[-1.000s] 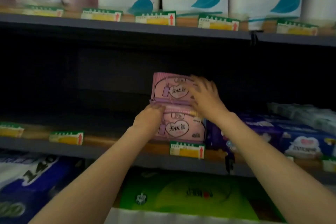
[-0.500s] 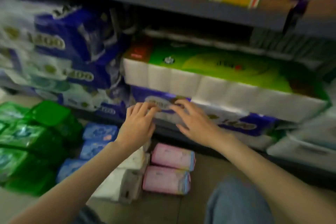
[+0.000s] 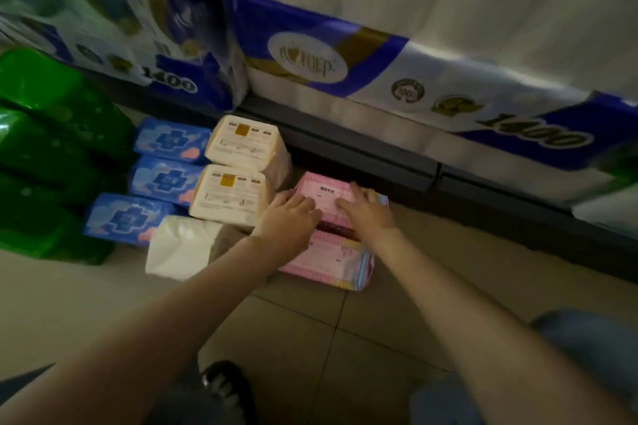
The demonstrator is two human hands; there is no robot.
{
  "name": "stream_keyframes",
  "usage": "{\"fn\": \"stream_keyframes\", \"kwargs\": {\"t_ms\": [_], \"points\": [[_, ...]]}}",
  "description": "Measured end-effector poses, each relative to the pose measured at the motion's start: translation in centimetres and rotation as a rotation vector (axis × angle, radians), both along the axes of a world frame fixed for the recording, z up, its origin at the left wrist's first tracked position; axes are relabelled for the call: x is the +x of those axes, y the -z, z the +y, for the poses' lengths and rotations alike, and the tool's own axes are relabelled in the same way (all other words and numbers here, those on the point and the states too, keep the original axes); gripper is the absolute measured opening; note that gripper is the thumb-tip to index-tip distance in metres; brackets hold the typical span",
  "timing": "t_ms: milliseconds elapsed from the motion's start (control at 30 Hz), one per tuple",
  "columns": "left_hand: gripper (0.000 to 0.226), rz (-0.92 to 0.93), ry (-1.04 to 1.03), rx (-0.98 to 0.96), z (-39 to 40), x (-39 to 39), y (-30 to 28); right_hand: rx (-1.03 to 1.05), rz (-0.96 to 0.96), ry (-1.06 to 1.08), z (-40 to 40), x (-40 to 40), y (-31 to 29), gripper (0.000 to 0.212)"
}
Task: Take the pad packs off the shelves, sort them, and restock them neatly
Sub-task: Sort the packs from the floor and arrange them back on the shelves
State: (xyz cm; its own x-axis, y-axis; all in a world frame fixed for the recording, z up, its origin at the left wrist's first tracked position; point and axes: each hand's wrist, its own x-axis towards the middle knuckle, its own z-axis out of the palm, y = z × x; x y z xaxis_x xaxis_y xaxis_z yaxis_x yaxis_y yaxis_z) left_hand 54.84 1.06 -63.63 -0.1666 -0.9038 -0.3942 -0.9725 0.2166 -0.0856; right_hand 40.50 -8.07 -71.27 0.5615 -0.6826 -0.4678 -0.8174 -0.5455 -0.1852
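Head view: both hands (image 3: pixel 288 217) on flat pink pack (image 3: pixel 328 198), lengthwise left-right.

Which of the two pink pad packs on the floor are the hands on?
The far pink pack, nearer the shelf base: left hand and right hand rest on it. The near pink pack lies untouched.

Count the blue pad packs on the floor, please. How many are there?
3. The far blue pack, the middle blue pack and the near blue pack lie in a column between the green packs and the beige packs. More may be hidden.
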Motion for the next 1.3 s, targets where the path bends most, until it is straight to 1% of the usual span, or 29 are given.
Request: {"fn": "stream_keyframes", "kwargs": {"t_ms": [33,133,233,267,367,400,467,533,600,700,767,800,900,967,1067,1133,1200,1300], "points": [[0.052,-0.012,0.015,0.053,0.7,0.1,0.9,-0.015,-0.007,-0.003,-0.3,0.2,-0.1,0.052],[0.060,-0.059,0.040,0.174,2.7,0.4,3.2,-0.071,0.054,-0.101,-0.4,0.2,-0.7,0.053],[0.083,-0.108,0.033,0.214,3.1,0.2,4.8,-0.115,0.077,-0.104,-0.4,-1.1,-1.1,0.054],[0.085,-0.108,0.046,0.215,3.0,-0.1,5.1,-0.103,0.089,-0.083,-0.5,-1.7,-1.2,0.054],[0.075,-0.050,0.084,0.189,2.2,-1.4,5.7,-0.022,0.109,0.029,-0.9,-3.1,-2.5,0.061],[0.075,-0.054,0.097,0.190,1.9,-1.8,5.7,-0.011,0.103,0.057,-1.2,-3.4,-3.3,0.062],[0.085,-0.061,0.121,0.214,1.3,-2.5,5.1,-0.003,0.086,0.079,-1.7,-3.9,-5.3,0.064],[0.091,-0.007,0.136,0.239,0.4,-3.4,3.1,0.009,0.096,0.064,-2.2,-4.5,-7.9,0.064],[0.092,0.090,0.130,0.296,-0.9,-3.8,-0.2,0.028,0.124,0.000,-2.6,-5.2,-11.2,0.064],[0.083,0.230,0.049,0.483,-3.5,-2.6,-6.7,0.088,0.073,-0.054,-3.2,-6.3,-16.9,0.059],[0.077,0.253,0.002,0.585,-4.8,-1.4,-12.0,0.089,0.009,-0.072,-3.5,-6.7,-21.5,0.055],[0.072,0.247,-0.005,0.589,-5.4,-0.8,-14.9,0.074,-0.028,-0.079,-3.7,-6.6,-24.2,0.054],[0.054,0.242,-0.024,0.496,-6.1,0.9,-24.7,0.002,-0.151,-0.069,-4.3,-6.1,-32.6,0.050],[0.055,0.280,-0.071,0.451,-5.8,2.4,-30.6,-0.048,-0.251,-0.058,-4.3,-5.7,-38.1,0.048],[0.053,0.340,-0.068,0.301,-5.0,5.0,-38.4,-0.137,-0.408,-0.077,-3.9,-5.4,-46.8,0.044],[0.054,0.409,-0.050,0.192,-4.3,6.5,-43.3,-0.203,-0.520,-0.082,-3.4,-5.5,-52.6,0.043],[0.049,0.477,-0.025,0.102,-3.6,7.6,-47.5,-0.267,-0.656,-0.071,-3.0,-5.7,-57.5,0.044],[0.047,0.615,0.032,-0.041,-3.1,8.5,-51.8,-0.428,-0.812,-0.076,-2.8,-5.9,-62.6,0.038]]}}
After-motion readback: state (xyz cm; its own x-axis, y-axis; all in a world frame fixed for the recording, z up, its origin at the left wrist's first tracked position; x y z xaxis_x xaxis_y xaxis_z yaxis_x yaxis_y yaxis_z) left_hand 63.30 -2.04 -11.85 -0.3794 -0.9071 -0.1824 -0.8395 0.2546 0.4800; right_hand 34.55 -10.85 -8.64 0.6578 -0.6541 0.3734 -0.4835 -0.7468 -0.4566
